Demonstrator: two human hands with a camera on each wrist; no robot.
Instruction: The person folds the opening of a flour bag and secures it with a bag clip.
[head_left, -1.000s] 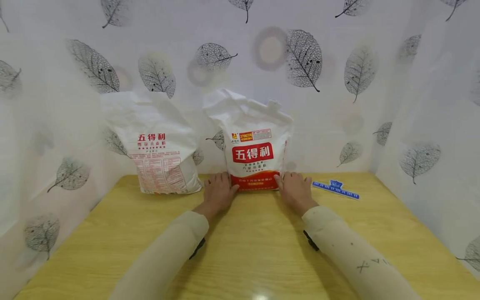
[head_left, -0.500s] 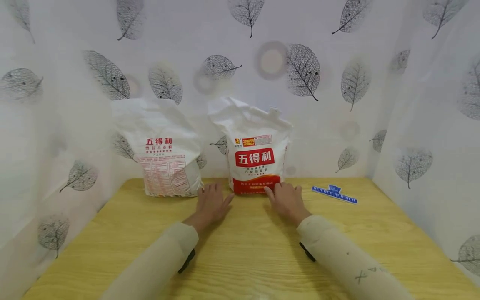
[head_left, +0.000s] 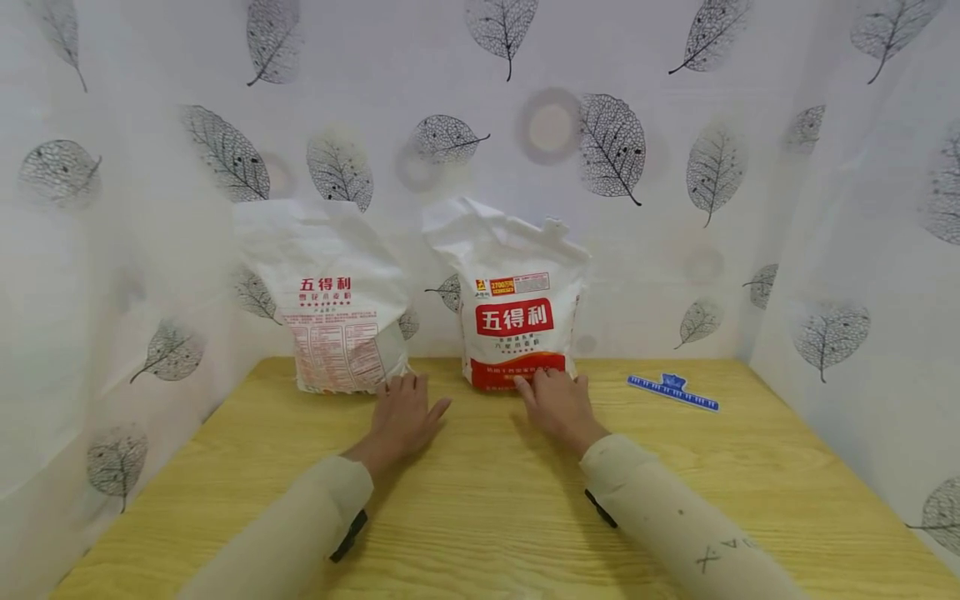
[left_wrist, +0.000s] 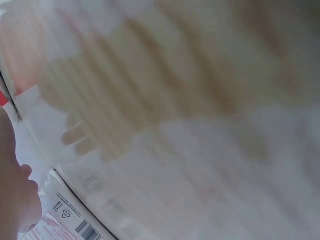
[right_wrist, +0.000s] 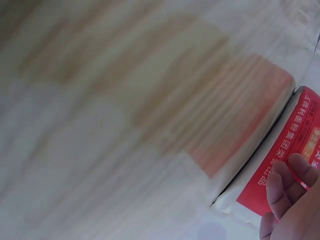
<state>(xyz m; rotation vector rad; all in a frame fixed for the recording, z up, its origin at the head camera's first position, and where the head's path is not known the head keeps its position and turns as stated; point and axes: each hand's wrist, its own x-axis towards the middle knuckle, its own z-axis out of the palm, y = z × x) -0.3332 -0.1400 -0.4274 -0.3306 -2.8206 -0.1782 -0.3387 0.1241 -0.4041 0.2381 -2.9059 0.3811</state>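
Fingers of the right hand [head_left: 558, 407] lie flat and nearly straight on the table [head_left: 487, 517], their tips touching the red strip at the foot of the front-facing bag [head_left: 519, 308]; the right wrist view shows fingertips [right_wrist: 285, 182] resting against that red band, not curled round it. Fingers of the left hand [head_left: 401, 417] are spread and relaxed on the wood, thumb out to the right, the tips at or just short of the lower right corner of the back-facing bag [head_left: 333, 312]; whether they actually touch it cannot be told, as the left wrist view is blurred. Neither hand grips anything.

As a judgement, this is a hands-at-the-base step: both bags stand upright against the leaf-print backdrop [head_left: 480, 125], side by side in the middle of the frame, with a gap between them. Any next move on either bag would call for a real hold, since flat fingers at the foot can only nudge a soft, top-heavy sack.

A blue ruler [head_left: 672, 391] lies right of centre, well apart from the right hand.
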